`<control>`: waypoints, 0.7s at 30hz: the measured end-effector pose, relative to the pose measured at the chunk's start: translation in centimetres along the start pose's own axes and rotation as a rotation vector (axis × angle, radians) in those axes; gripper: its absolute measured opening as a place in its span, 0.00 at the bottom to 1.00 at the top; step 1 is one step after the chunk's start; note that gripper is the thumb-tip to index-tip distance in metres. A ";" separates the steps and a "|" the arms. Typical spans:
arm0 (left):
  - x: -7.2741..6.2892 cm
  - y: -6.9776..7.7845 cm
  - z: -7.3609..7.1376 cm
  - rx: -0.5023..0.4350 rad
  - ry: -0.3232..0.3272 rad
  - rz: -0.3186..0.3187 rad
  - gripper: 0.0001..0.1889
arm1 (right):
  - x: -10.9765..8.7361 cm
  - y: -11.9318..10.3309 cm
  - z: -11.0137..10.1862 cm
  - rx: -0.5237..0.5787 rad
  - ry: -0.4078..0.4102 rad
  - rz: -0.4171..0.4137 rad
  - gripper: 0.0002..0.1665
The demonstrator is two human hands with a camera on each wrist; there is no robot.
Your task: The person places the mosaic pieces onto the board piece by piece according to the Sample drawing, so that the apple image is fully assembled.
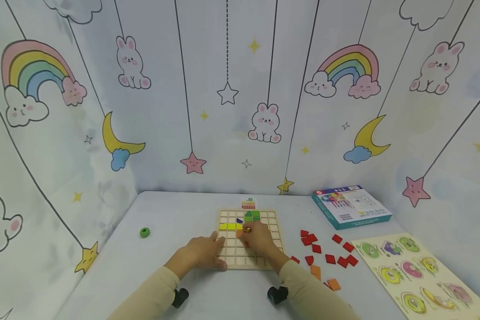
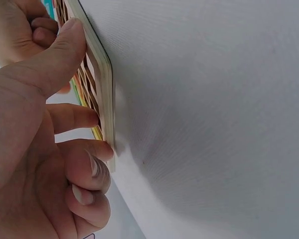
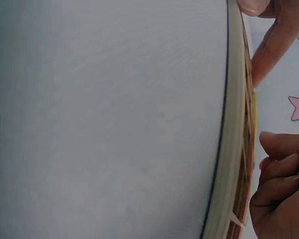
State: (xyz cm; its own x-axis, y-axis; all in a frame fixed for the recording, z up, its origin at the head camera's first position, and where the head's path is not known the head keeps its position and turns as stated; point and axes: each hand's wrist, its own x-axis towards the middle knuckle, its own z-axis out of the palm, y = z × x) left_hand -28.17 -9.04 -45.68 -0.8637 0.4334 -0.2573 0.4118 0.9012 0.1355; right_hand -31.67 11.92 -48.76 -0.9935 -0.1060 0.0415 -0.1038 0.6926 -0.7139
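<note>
A wooden grid board (image 1: pixel 232 262) lies on the table with yellow tiles (image 1: pixel 227 226), green tiles (image 1: pixel 253 216) and a small blue piece (image 1: pixel 239 220) in its cells. My left hand (image 1: pixel 202 252) rests at its near left corner. In the left wrist view the thumb lies along one edge of the board, two fingertips touch another, and the other fingers are bent. My right hand (image 1: pixel 258 238) is over the middle of the board with curled fingers, pinching at an orange tile (image 1: pixel 239 234) beside the yellow row. The palm side is mostly hidden from the head view.
Several red tiles (image 1: pixel 330 258) and a few orange pieces (image 1: pixel 334 284) lie right of the board. A green bead (image 1: pixel 145 232) sits at left. A small picture card (image 1: pixel 249 203) lies behind the board. A box (image 1: pixel 352 206) and a fruit picture sheet (image 1: pixel 424 278) are at right.
</note>
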 end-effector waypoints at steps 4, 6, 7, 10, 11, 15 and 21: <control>0.0 -0.1 0.3 -0.004 0.002 -0.002 0.46 | -1.1 0.2 -1.8 0.170 0.016 0.072 0.20; -0.1 -0.1 0.3 -0.009 0.002 -0.008 0.46 | -2.3 0.6 -3.6 0.341 0.014 0.120 0.20; -0.1 -0.1 0.3 -0.012 0.001 -0.014 0.46 | -3.0 0.9 -4.7 0.422 0.019 0.144 0.20; -0.2 0.0 0.1 -0.022 -0.005 -0.024 0.46 | -5.5 2.5 -8.3 0.622 0.029 0.205 0.22; -0.2 0.0 0.0 -0.021 -0.008 -0.026 0.46 | -6.4 3.1 -9.6 0.664 0.029 0.226 0.23; -0.1 0.2 -0.2 -0.010 -0.013 -0.021 0.47 | -10.0 6.2 -14.0 0.847 0.035 0.335 0.22; -0.1 0.3 -0.2 -0.024 -0.016 -0.030 0.46 | -14.0 11.0 -17.8 1.012 0.016 0.491 0.09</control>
State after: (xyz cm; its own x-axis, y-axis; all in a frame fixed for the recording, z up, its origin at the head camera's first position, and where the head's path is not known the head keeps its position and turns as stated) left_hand -28.04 -8.84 -45.46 -0.8707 0.4068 -0.2764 0.3788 0.9131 0.1506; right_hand -19.77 33.70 -44.71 -0.9176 0.0326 -0.3961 0.3773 -0.2420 -0.8939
